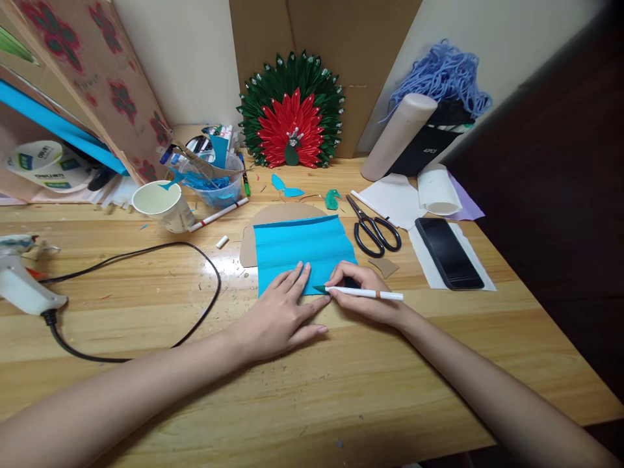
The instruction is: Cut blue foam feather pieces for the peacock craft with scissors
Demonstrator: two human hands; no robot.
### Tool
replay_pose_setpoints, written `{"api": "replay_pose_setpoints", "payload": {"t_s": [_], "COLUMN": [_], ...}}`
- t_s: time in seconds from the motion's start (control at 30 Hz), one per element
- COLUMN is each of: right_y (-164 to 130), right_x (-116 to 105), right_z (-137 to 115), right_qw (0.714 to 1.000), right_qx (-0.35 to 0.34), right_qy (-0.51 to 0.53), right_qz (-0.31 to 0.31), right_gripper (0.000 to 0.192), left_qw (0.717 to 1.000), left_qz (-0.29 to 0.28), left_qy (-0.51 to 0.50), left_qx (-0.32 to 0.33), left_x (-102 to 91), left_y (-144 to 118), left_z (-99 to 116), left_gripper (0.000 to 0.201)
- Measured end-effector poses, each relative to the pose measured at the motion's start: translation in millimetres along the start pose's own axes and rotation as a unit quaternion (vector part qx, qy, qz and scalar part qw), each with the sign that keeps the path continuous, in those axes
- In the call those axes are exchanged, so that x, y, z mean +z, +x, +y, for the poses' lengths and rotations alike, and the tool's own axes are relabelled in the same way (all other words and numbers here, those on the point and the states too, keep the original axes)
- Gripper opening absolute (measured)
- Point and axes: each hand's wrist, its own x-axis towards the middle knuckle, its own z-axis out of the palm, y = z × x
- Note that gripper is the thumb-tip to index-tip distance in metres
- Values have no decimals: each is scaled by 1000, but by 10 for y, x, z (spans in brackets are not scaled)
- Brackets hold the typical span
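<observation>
Where the wooden desk (341, 390) spreads widest across the view, both forearms come in from the near edge and meet at a blue sheet of paper (302, 247) lying a little past the middle. That sheet shows lengthwise creases and lies over a rounded piece of brown cardboard (249, 246), which shows at its far and left edges. Against the wall behind stands a round fan-shaped ornament (292, 110) of green and red petals, and to its right a pale roll (397, 133) leans beside a black box (429, 146) topped with a tangle of blue yarn (443, 71). At the left edge a glue gun (22, 286) lies on the desk, its black cord (195, 260) looping toward the middle. A paper cup (163, 207) stands near a clear tub (219, 185) stuffed with blue scraps and markers. Right of the blue sheet lie black-handled scissors (375, 231), and beyond them a dark phone (448, 253) rests on white paper (394, 198).

The left hand (283, 312) lies flat, fingers spread open, pressing the near edge of the blue sheet down. The right hand (363, 292) has its fingers closed around a white pen (365, 293), which lies almost level, its green tip pointing left and touching the sheet's near edge just beside the left fingertips. A small white cap (221, 242) lies apart, left of the cardboard.
</observation>
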Motion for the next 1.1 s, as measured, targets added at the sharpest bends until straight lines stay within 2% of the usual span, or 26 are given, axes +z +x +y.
{"api": "replay_pose_setpoints", "payload": {"t_s": [0.27, 0.4, 0.53, 0.63, 0.8, 1.1], "right_y": [-4, -3, 7, 9, 0, -3], "right_x": [-53, -50, -8, 31, 50, 40], "right_z": [12, 35, 46, 50, 41, 14], "right_qw": [999, 999, 998, 995, 995, 997], "right_qx": [1, 12, 29, 43, 49, 43], "right_qy": [7, 35, 57, 58, 50, 12], "right_qz": [-34, -25, 28, 62, 72, 68], "right_gripper": [5, 8, 10, 11, 10, 6], "left_qw": [1000, 996, 989, 988, 988, 995], "left_qz": [20, 80, 133, 132, 117, 83], "left_qy": [3, -30, -63, -76, -82, 12], "left_qx": [10, -2, -33, -39, -66, -46], "left_x": [-8, -3, -19, -41, -48, -19], "left_y": [1, -20, -20, -16, -8, 44], "left_z": [-3, -30, -48, -47, -36, -56], "left_gripper": [47, 34, 32, 29, 29, 28]}}
